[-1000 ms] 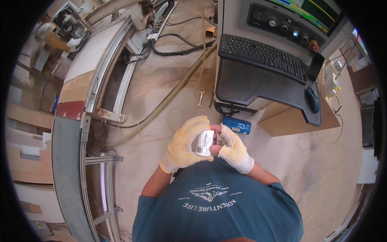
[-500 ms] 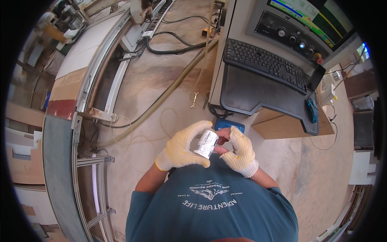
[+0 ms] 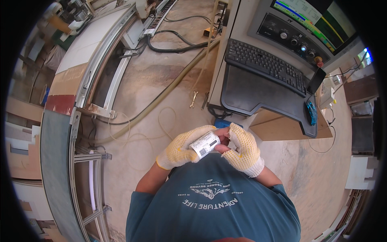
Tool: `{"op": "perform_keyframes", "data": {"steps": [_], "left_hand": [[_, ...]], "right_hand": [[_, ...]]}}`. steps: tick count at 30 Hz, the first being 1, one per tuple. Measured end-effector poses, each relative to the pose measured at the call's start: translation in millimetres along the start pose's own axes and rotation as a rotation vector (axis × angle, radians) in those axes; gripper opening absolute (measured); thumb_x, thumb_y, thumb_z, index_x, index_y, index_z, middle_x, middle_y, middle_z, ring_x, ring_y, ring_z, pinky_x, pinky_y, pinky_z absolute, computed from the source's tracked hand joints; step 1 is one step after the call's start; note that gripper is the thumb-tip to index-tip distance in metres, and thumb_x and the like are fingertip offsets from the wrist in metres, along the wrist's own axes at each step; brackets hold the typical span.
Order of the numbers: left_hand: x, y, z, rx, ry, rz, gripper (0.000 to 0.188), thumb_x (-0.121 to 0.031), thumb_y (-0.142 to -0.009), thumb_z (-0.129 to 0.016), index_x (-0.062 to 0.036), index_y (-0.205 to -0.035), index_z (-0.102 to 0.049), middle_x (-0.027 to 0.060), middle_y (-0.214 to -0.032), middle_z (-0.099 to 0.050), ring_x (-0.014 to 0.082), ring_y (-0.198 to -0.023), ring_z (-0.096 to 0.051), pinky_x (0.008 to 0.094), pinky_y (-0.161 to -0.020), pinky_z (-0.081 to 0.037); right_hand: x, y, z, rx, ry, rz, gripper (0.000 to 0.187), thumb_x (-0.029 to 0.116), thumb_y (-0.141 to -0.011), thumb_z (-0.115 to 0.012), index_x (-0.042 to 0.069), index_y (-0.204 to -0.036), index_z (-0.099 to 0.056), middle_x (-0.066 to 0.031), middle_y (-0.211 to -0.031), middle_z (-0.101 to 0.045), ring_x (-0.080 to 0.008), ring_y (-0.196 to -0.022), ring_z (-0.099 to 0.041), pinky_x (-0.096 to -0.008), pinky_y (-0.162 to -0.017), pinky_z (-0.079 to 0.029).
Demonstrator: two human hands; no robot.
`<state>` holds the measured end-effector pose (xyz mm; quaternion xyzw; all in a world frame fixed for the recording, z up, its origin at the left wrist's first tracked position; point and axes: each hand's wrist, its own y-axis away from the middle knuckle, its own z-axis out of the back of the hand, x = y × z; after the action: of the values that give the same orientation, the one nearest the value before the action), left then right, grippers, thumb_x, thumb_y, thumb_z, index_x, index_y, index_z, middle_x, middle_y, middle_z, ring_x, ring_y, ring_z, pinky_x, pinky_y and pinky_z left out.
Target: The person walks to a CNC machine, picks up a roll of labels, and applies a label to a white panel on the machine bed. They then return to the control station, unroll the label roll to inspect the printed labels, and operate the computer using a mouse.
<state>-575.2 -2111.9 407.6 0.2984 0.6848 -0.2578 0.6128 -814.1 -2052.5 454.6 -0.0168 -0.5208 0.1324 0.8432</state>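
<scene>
Showing at the middle of the frame in the head view, a white cylinder (image 3: 204, 144) with a printed side lies tilted between 2 gloved hands, its right end higher than its left. The left hand (image 3: 179, 147) grasps it from the left, fingers curled around it. The right hand (image 3: 244, 152) is bent at the right end, its bare fingertips at or very near the cylinder; whether they grip it, I cannot tell.

A teal shirt (image 3: 213, 218) fills the lower middle. Just above the hands, a blue object (image 3: 222, 123) is partly hidden. Just above centre, a wrench (image 3: 194, 99) lies on the floor (image 3: 298, 181). At upper right are a keyboard (image 3: 266, 66) and a screen (image 3: 314, 18); a mouse (image 3: 311, 112) sits right of centre. A long bench (image 3: 60, 157) runs down the left side.
</scene>
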Motion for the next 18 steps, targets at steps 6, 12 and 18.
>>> {"op": "perform_keyframes", "data": {"steps": [6, 12, 18], "left_hand": [[3, 2, -3, -0.007, -0.059, -0.097, 0.104, -0.08, -0.087, -0.068, -0.0003, -0.153, -0.055, 0.0133, -0.143, -0.068, 0.0256, -0.13, -0.067, 0.0391, -0.11, -0.051], [6, -1, -9, 0.034, 0.118, -0.053, 0.087, -0.06, -0.095, -0.063, 0.0043, -0.152, -0.052, 0.016, -0.139, -0.067, 0.0245, -0.126, -0.067, 0.036, -0.107, -0.052], [15, -11, -17, 0.158, 0.467, 0.074, 0.115, -0.086, -0.092, -0.057, 0.0075, -0.157, -0.043, 0.0169, -0.144, -0.061, 0.0253, -0.131, -0.064, 0.0366, -0.105, -0.053]], "right_hand": [[1, 2, 2, 0.027, -0.009, 0.043, 0.04, 0.02, -0.088, -0.088, 0.003, -0.119, -0.071, -0.0107, -0.093, -0.066, -0.0244, -0.077, -0.071, -0.0356, -0.069, -0.055], [4, 4, 3, 0.036, 0.043, 0.054, 0.045, 0.025, -0.082, -0.091, 0.005, -0.117, -0.071, -0.0127, -0.099, -0.066, -0.0305, -0.083, -0.067, -0.0414, -0.073, -0.054], [1, 9, 1, -0.006, 0.202, 0.084, 0.048, 0.032, -0.08, -0.09, 0.005, -0.113, -0.069, -0.0146, -0.105, -0.066, -0.0358, -0.093, -0.067, -0.0446, -0.08, -0.054]]}}
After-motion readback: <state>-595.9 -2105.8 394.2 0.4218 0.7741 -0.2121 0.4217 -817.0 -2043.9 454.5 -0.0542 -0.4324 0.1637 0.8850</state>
